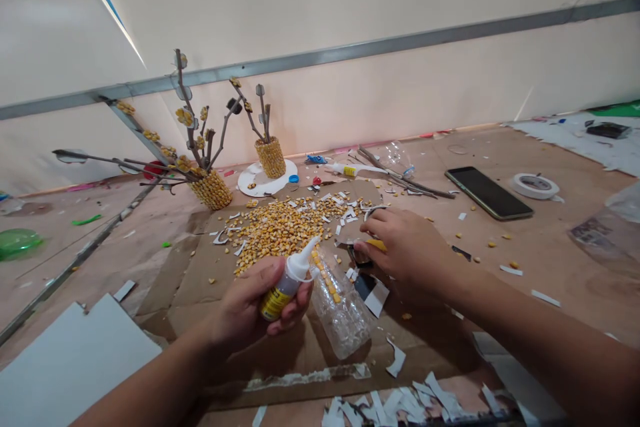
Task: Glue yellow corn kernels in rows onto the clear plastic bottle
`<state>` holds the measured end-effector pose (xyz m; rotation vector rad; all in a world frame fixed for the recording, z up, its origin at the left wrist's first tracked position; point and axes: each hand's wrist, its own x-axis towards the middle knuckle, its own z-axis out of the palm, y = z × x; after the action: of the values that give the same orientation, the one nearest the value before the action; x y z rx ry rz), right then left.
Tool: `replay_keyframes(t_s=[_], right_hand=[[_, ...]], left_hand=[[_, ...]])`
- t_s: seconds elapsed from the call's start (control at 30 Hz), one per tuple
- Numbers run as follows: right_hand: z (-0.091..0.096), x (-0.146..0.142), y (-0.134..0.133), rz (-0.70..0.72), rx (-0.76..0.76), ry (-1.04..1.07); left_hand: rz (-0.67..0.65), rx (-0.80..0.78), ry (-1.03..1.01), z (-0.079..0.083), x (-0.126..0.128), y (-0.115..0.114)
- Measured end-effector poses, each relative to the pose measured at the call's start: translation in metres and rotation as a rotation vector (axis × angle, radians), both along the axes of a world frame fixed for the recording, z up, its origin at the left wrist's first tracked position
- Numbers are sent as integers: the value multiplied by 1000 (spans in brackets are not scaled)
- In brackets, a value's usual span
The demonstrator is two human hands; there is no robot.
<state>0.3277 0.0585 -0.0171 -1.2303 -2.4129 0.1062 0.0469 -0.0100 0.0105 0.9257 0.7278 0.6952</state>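
My left hand is wrapped round a small glue bottle with a yellow label and a white nozzle, which tilts up to the right. Just right of it a clear plastic bottle lies on the cardboard, with a row of corn kernels along its upper side. My right hand is closed beyond the bottle's right side, its fingers at a yellow and dark object whose kind I cannot make out. A heap of loose corn kernels spreads behind the glue bottle.
Two kernel-covered pots with twigs stand at the back, one on a white disc. A phone and a tape roll lie at right, near sticks. Paper scraps litter the front; white board lies left.
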Motion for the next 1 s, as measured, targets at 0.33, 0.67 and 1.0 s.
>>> replay_keyframes(t_s=[0.33, 0.67, 1.0], right_hand=[[32, -29, -50, 238, -298, 821], [34, -32, -53, 172, -458, 939], [31, -27, -42, 202, -452, 1054]], left_hand=[[-23, 97, 167, 4, 8, -6], [-13, 125, 237, -2, 0, -10], [-19, 132, 270, 4, 4, -9]])
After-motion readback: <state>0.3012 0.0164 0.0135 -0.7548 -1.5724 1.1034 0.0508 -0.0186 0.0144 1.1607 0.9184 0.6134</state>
